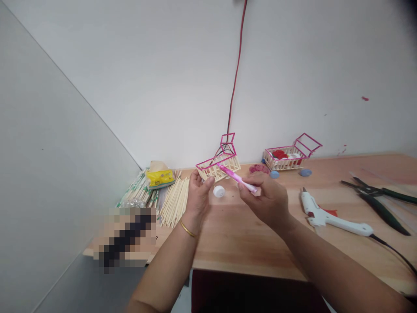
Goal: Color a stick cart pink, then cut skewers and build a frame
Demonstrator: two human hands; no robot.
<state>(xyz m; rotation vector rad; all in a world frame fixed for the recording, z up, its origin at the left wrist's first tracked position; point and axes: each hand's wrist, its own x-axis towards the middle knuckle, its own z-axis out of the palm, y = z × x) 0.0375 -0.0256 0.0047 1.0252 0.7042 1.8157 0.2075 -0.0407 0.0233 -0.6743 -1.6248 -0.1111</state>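
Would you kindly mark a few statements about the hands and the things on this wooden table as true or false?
1. The right hand holds a pink marker. True.
2. The left hand holds the glue gun. False: the glue gun lies on the table, to the right of both hands; the left hand steadies a small stick cart.
3. A white cap lies between the hands. True.
4. The second stick cart stands by the wall. True.
5. The pliers lie at the table's left end. False: they lie at the right; bundled sticks lie at the left.
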